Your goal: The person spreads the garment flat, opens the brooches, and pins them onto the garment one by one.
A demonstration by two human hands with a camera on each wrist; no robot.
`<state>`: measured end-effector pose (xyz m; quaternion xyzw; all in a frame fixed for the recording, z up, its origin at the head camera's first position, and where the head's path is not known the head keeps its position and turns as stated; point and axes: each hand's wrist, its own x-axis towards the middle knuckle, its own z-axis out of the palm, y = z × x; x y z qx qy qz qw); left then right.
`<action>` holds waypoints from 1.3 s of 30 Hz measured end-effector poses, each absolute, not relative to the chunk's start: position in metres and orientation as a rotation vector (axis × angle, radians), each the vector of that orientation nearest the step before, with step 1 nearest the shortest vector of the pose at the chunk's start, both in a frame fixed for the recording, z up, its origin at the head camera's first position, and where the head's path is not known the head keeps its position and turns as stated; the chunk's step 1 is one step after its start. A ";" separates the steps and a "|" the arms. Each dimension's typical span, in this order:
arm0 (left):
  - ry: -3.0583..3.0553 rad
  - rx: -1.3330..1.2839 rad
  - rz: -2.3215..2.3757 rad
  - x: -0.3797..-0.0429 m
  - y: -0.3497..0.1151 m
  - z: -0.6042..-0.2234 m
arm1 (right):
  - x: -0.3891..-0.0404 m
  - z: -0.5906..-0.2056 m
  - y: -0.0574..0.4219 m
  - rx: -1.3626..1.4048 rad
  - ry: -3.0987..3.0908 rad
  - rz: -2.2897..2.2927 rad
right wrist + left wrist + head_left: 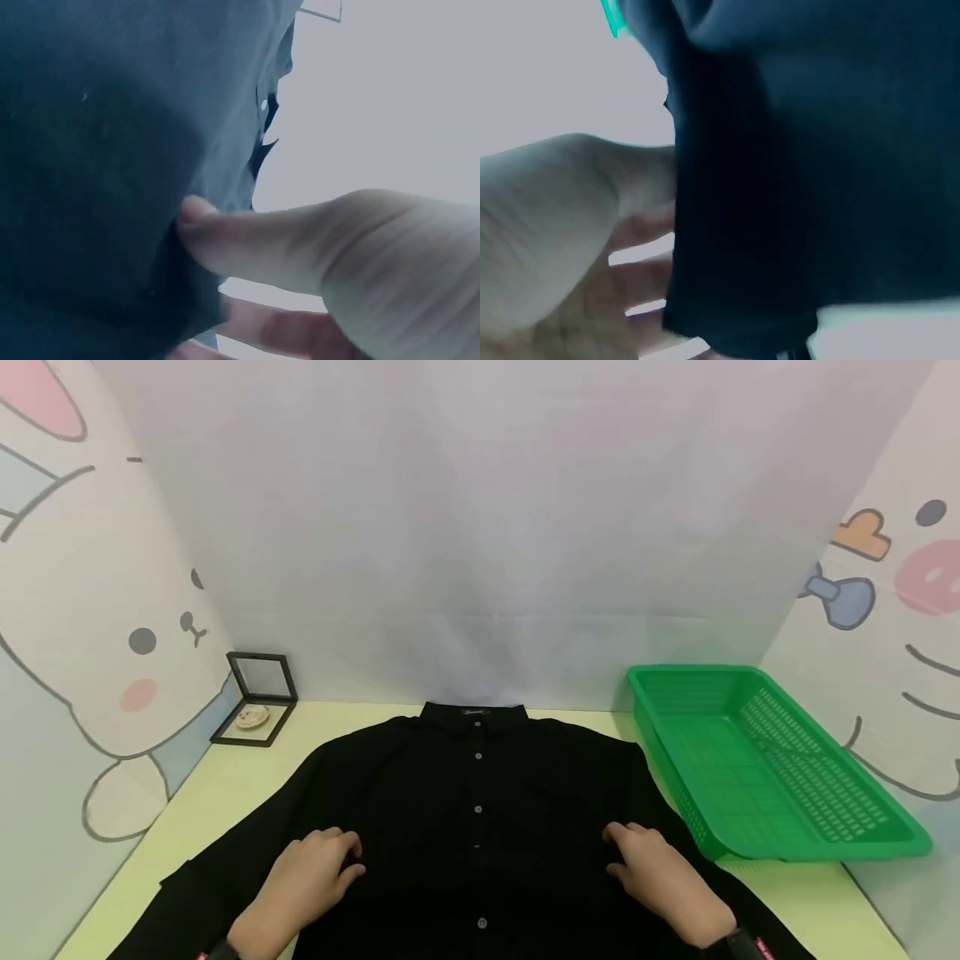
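A black button-up shirt (pixel 420 827) is spread front up, its collar toward the back wall and its sleeves reaching out to both sides. My left hand (pixel 307 872) is at the chest on the left, thumb and fingers bent around a bit of the cloth. In the left wrist view, the dark fabric (pixel 817 165) covers those fingertips. Level with it on the right, my right hand (pixel 660 877) pinches the shirt. The right wrist view shows the thumb (pixel 247 236) on the near face of the cloth, with fingers behind it.
A green plastic basket (pixel 817 852) stands at the right, beside the right sleeve. At the back left, an open black-framed case (pixel 258 700) holds a small round item (pixel 252 717). Pale fabric walls (pixel 480 527) enclose the yellow table (pixel 330 718) at the back and sides.
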<state>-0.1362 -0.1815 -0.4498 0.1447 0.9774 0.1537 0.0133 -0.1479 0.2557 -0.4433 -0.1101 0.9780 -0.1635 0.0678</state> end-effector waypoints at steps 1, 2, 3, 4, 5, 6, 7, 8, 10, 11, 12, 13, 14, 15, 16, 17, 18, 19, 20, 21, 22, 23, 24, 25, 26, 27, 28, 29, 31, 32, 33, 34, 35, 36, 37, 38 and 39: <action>3.114 0.461 0.413 -0.134 -0.178 -0.450 | -0.146 -0.444 0.254 -0.356 3.010 -0.440; 3.176 0.493 0.362 -0.132 -0.175 -0.450 | -0.143 -0.444 0.253 -0.392 3.070 -0.403; 3.223 0.545 0.334 -0.129 -0.172 -0.449 | -0.141 -0.443 0.251 -0.426 3.112 -0.395; 3.249 0.610 0.327 -0.128 -0.168 -0.448 | -0.139 -0.443 0.250 -0.471 3.132 -0.401; 3.252 0.680 0.347 -0.126 -0.164 -0.447 | -0.138 -0.442 0.249 -0.535 3.129 -0.437; 3.230 0.744 0.386 -0.124 -0.160 -0.446 | -0.137 -0.441 0.248 -0.603 3.097 -0.498; 3.191 0.791 0.424 -0.123 -0.155 -0.445 | -0.137 -0.441 0.248 -0.672 3.043 -0.561; 3.136 0.822 0.460 -0.121 -0.151 -0.445 | -0.136 -0.441 0.247 -0.727 2.968 -0.623; 3.011 0.816 0.518 -0.119 -0.143 -0.446 | -0.137 -0.442 0.245 -0.784 2.808 -0.701; 2.956 0.785 0.536 -0.117 -0.140 -0.447 | -0.137 -0.444 0.244 -0.787 2.746 -0.726; 2.916 0.748 0.535 -0.116 -0.138 -0.448 | -0.137 -0.446 0.243 -0.780 2.706 -0.734; 2.891 0.708 0.525 -0.115 -0.136 -0.449 | -0.137 -0.447 0.242 -0.764 2.685 -0.727; 2.879 0.668 0.510 -0.114 -0.136 -0.451 | -0.136 -0.449 0.241 -0.735 2.682 -0.709; 2.879 0.620 0.497 -0.114 -0.135 -0.451 | -0.136 -0.451 0.240 -0.711 2.690 -0.692; 2.886 0.574 0.480 -0.113 -0.135 -0.452 | -0.135 -0.451 0.240 -0.683 2.703 -0.680; 2.896 0.530 0.469 -0.113 -0.136 -0.452 | -0.135 -0.452 0.239 -0.660 2.716 -0.668; 2.909 0.493 0.460 -0.113 -0.137 -0.452 | -0.134 -0.452 0.239 -0.641 2.729 -0.657; 2.917 0.459 0.456 -0.113 -0.137 -0.451 | -0.133 -0.452 0.238 -0.626 2.747 -0.639; 2.917 0.441 0.454 -0.113 -0.137 -0.450 | -0.132 -0.452 0.238 -0.625 2.766 -0.623; 2.913 0.451 0.452 -0.113 -0.137 -0.449 | -0.131 -0.451 0.237 -0.639 2.785 -0.615; 2.898 0.481 0.459 -0.112 -0.136 -0.448 | -0.130 -0.451 0.236 -0.660 2.805 -0.611; 2.878 0.521 0.468 -0.112 -0.135 -0.447 | -0.130 -0.451 0.235 -0.691 2.816 -0.617; 2.848 0.571 0.481 -0.112 -0.133 -0.447 | -0.129 -0.451 0.233 -0.721 2.820 -0.632; 2.812 0.625 0.493 -0.112 -0.130 -0.447 | -0.129 -0.452 0.231 -0.747 2.809 -0.651; 2.773 0.669 0.507 -0.112 -0.127 -0.448 | -0.129 -0.452 0.230 -0.775 2.785 -0.678; 2.740 0.696 0.526 -0.111 -0.125 -0.448 | -0.130 -0.453 0.229 -0.790 2.758 -0.703; 2.708 0.703 0.546 -0.111 -0.122 -0.449 | -0.130 -0.454 0.227 -0.790 2.727 -0.726; 2.682 0.692 0.568 -0.111 -0.120 -0.449 | -0.131 -0.455 0.227 -0.775 2.699 -0.740; 2.650 0.627 0.631 -0.111 -0.119 -0.450 | -0.131 -0.457 0.227 -0.708 2.683 -0.729; 2.644 0.584 0.669 -0.112 -0.120 -0.450 | -0.132 -0.457 0.227 -0.649 2.689 -0.721; 2.648 0.550 0.713 -0.112 -0.121 -0.450 | -0.132 -0.458 0.228 -0.577 2.704 -0.708; 2.660 0.521 0.750 -0.113 -0.122 -0.450 | -0.132 -0.458 0.229 -0.498 2.718 -0.701; 2.675 0.483 0.787 -0.113 -0.124 -0.450 | -0.132 -0.458 0.230 -0.420 2.729 -0.694; 2.703 0.451 0.803 -0.114 -0.125 -0.449 | -0.132 -0.458 0.231 -0.347 2.736 -0.689; 2.742 0.424 0.802 -0.114 -0.127 -0.449 | -0.132 -0.458 0.232 -0.282 2.737 -0.688; 2.791 0.399 0.779 -0.115 -0.128 -0.449 | -0.132 -0.458 0.233 -0.235 2.737 -0.687; 2.843 0.375 0.745 -0.115 -0.128 -0.449 | -0.132 -0.457 0.233 -0.211 2.737 -0.679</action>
